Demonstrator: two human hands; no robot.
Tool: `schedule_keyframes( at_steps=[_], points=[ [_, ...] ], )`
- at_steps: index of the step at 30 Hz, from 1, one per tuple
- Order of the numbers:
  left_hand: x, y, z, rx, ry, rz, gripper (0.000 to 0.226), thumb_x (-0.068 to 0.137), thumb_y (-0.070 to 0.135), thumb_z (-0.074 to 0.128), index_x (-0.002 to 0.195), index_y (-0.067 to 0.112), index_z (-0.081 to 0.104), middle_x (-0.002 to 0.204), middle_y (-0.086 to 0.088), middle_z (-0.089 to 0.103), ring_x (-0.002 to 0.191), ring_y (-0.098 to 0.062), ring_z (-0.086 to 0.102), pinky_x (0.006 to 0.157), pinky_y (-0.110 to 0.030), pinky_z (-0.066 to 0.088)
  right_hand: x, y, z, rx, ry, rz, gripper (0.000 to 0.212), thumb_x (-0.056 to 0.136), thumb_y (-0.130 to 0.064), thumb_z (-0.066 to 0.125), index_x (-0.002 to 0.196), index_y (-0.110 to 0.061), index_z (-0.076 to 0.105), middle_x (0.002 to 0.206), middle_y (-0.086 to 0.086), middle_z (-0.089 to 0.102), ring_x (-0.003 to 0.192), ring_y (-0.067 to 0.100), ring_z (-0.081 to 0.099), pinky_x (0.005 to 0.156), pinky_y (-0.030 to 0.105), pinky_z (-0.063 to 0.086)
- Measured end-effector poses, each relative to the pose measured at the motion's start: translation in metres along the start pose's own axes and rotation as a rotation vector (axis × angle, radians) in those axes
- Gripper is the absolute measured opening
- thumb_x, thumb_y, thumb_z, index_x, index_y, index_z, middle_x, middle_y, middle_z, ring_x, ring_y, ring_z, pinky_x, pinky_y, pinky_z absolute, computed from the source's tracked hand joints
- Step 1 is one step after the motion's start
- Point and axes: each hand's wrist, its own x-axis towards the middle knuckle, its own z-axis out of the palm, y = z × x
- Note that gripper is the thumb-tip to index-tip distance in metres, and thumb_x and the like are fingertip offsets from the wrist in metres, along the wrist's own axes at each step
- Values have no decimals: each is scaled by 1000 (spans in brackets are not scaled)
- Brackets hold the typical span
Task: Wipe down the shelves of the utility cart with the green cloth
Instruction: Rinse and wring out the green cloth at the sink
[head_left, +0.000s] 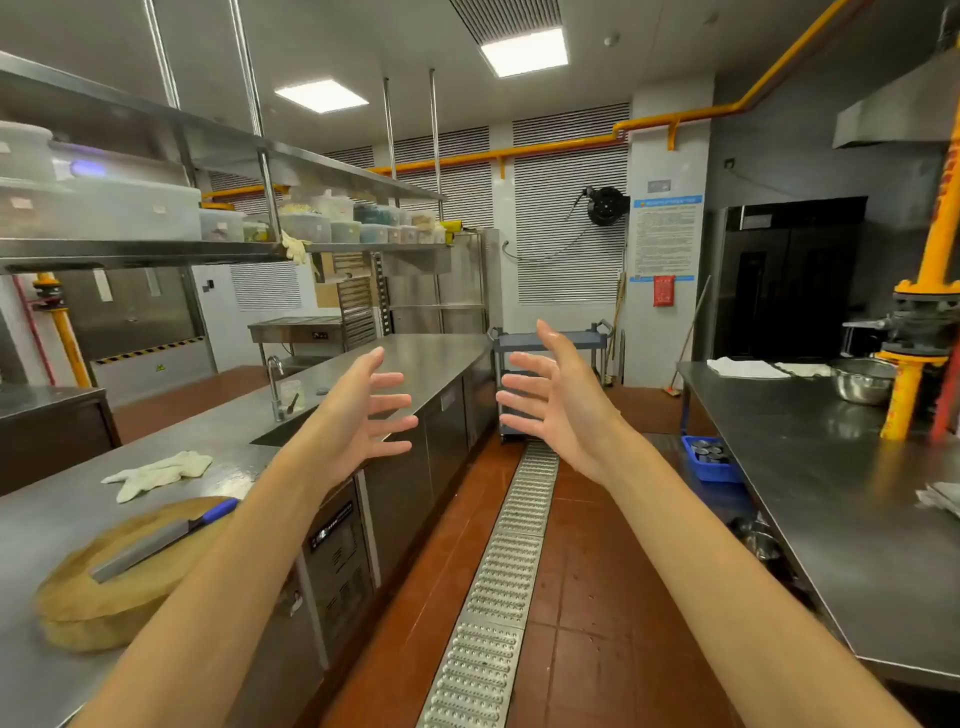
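A long stainless steel counter (415, 358) runs along the left, and a steel worktable (810, 467) stands on the right. At the far end of the aisle between them is the grey-blue tiered utility cart (524, 343), well apart from both hands, partly behind the right hand (561, 410). The right hand and the left hand (358, 415) are raised with palms facing and fingers spread, holding nothing. A blue-handled cleaver (150, 545) lies on a round wooden board (104, 597) at near left.
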Motion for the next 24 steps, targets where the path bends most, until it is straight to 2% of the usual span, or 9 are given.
schedule_keyframes(
  at_steps=[3,9,15,24],
  points=[
    [19,1,-13,15,-2,-16,52,97,61,42,128,22,57,128,-10,62,108,-32,68,82,-49,58,23,4,11,8,-6,5,67,95,-63,41,145,-18,45,146,11,49,126,31,56,108,52,44],
    [63,-9,-35,-15,-4,-49,54,97,60,42,131,20,57,129,-10,62,109,-33,67,87,-51,56,74,24,17,-42,-11,32,71,94,-67,35,146,-19,44,147,5,50,136,29,46,117,54,30],
    [113,-15,-39,-19,-3,-73,56,97,61,42,131,19,57,131,-11,60,110,-34,67,93,-53,54,129,41,7,-36,5,48,68,94,-67,34,142,-21,49,143,9,54,132,28,51,115,50,35],
    [217,-17,-19,-1,37,-54,56,97,62,41,129,20,59,129,-12,63,109,-34,68,90,-52,56,232,60,-35,-38,-26,43,68,96,-65,33,144,-19,46,144,12,51,132,30,50,115,50,35]
  ],
)
